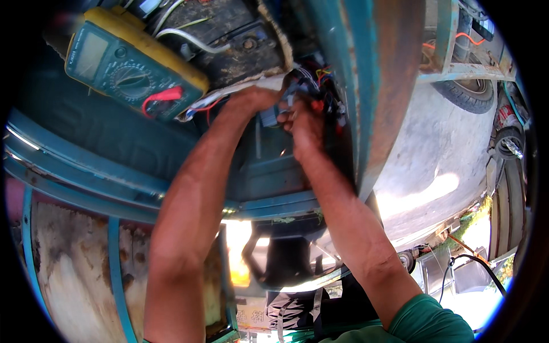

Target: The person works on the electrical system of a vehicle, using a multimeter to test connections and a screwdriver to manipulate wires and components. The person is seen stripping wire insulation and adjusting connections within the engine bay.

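Note:
Both my hands reach into the corner of a teal metal compartment, close together among thin wires. My left hand (257, 98) lies by the pale torn edge of the board, its fingertips hidden at a grey part (294, 87). Beside it, my right hand (305, 121) has its fingers curled in at the same grey part; what they grip is too blurred to tell. A bundle of coloured wires (323, 74) runs just beyond the hands, with a red connector (317, 106) next to my right hand. Under the hands sits a grey-blue box (269, 118), partly covered.
A yellow-cased multimeter (128, 73) with a red clip (167, 94) on it lies at the upper left. Behind it is a dark battery (240, 46) with a white cable (194, 40). A rusty teal post (380, 86) rises on the right; a wheel (469, 94) stands beyond.

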`<state>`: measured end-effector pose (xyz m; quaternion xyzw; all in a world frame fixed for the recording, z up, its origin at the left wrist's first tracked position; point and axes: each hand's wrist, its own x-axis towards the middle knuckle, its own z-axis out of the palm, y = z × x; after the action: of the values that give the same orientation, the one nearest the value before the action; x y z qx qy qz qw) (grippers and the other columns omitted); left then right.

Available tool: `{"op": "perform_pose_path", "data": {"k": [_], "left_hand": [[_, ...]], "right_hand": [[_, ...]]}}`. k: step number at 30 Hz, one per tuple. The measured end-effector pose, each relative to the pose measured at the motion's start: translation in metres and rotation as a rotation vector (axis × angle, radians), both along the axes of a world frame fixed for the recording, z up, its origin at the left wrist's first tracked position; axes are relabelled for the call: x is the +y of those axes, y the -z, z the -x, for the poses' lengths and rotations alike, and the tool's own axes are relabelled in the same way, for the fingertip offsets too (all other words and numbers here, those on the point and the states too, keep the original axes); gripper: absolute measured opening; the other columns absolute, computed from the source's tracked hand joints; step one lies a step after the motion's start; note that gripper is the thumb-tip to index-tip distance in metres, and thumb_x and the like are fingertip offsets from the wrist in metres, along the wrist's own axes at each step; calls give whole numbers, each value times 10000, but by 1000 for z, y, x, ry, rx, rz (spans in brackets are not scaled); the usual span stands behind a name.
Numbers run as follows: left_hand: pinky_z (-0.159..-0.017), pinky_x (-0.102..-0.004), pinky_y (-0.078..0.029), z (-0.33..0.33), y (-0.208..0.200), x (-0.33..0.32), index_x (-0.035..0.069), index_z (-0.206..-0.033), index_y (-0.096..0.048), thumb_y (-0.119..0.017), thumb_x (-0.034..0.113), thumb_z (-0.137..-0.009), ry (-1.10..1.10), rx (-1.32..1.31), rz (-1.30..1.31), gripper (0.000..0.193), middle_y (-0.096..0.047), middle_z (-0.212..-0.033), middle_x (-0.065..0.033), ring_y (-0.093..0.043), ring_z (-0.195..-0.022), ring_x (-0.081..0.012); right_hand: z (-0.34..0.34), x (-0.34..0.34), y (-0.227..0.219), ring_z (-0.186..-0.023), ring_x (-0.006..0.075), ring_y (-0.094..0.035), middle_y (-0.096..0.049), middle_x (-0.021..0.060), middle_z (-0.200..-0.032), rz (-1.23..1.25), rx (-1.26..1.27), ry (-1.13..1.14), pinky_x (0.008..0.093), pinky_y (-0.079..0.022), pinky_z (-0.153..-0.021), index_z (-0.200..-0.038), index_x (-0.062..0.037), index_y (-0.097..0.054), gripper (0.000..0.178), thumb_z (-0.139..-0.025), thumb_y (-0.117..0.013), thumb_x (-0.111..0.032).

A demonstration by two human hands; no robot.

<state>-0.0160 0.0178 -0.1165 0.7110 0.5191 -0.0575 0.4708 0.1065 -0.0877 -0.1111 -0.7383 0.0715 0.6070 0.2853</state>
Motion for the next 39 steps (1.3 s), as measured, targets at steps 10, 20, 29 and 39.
{"op": "perform_pose_path", "data": {"k": [10,20,29,39], "left_hand": [[-990,-474,-506,8,-17,-5,116,-1218,-697,-495,356,-987,11,-58,1,390,-701,-1234,-172,-661,-1123,-377],[-901,-460,-545,7,-55,-15,161,-1187,-728,-559,298,-959,-103,33,145,315,-725,-1159,-167,-693,-1057,-363],[-925,-498,-524,-1,-118,3,27,-1067,-726,-583,77,-867,-139,-27,267,251,-715,-1048,-250,-654,-1026,-465],[-807,-451,-536,-1,-147,-28,47,-1011,-710,-587,28,-839,-314,-225,-39,212,-690,-917,-187,-664,-835,-393]], "right_hand": [[-2,9,-3,-638,111,-619,-702,19,-859,81,93,234,245,-434,-570,-1001,-130,-656,229,-972,-622,-355],[-5,10,-5,-576,110,-549,-632,-7,-766,-66,310,425,241,-377,-507,-961,-154,-626,175,-958,-622,-329],[-2,1,13,-591,101,-555,-641,-18,-784,-17,187,370,247,-397,-513,-957,-149,-642,181,-976,-613,-327],[3,6,-18,-742,160,-620,-669,32,-925,-174,158,185,305,-505,-653,-1026,-117,-654,228,-979,-614,-336]]}}
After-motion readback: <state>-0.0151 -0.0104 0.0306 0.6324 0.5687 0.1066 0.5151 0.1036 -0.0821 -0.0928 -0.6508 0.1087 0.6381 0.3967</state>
